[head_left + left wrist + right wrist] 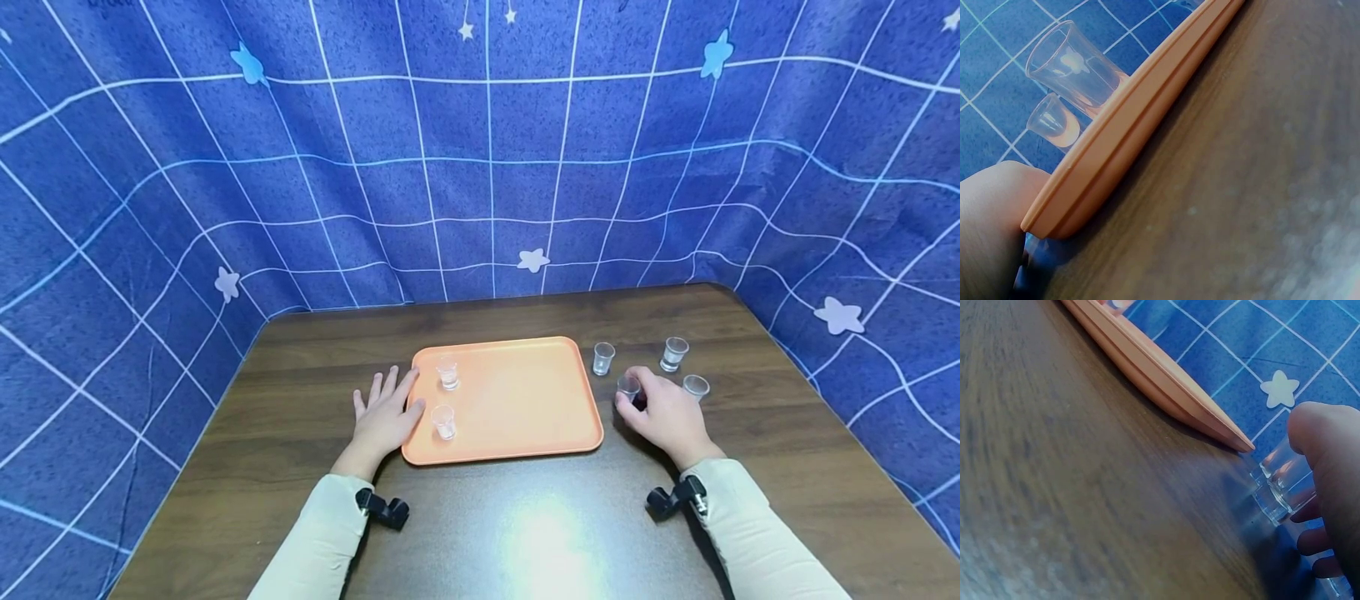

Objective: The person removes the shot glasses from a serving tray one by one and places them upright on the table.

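I am holding one small clear glass [628,387] between the thumb and fingers of my right hand [667,417], right of centre in the head view; whether its base is touching the table, I cannot tell. Three more glasses are standing around that hand: one [603,358] up and to the left, one [673,354] above, one [696,387] just to the right. My left hand [386,421] is spreading its fingers wide against the left edge of the one orange tray [517,400], mid-frame. Two glasses [447,374] are standing along the tray's left side, making six altogether. The brown table [322,350] is filling the lower frame; a blue gridded cloth [450,192] is hanging across the top.
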`<state>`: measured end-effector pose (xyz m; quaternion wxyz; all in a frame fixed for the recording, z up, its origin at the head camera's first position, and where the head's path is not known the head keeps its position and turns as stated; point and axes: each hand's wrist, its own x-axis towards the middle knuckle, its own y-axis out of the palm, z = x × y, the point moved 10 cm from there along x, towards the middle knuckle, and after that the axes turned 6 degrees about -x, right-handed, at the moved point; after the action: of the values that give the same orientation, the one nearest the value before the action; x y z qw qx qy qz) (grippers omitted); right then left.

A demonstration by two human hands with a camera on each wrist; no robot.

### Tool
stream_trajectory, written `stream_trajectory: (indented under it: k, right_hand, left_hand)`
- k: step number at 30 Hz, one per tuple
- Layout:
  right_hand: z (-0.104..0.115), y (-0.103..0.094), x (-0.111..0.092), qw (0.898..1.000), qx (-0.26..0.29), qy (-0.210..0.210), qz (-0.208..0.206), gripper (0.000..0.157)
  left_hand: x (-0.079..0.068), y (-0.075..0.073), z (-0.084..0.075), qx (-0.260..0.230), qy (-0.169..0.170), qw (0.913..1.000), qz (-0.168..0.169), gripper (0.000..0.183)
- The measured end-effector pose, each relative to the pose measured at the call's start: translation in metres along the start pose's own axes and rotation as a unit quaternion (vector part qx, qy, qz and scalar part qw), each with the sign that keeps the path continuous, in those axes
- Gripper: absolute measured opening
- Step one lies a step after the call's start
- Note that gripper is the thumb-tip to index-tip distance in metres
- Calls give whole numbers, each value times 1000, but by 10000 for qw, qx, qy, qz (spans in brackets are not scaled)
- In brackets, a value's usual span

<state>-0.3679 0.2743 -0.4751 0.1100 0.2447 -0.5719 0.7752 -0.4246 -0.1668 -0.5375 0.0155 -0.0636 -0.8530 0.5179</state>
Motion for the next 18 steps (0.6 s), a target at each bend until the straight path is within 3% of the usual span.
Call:
stream_trajectory:
  k: [12, 18]
  right_hand:
    - [5, 4, 3, 9995, 51, -48, 324, 54]
    - [17, -6, 13, 9985, 223, -316, -394, 47]
  left_hand:
    - [1, 2, 0, -20, 1, 10000, 12, 65]
    - [0, 0, -1, -19, 52, 10000, -32, 65]
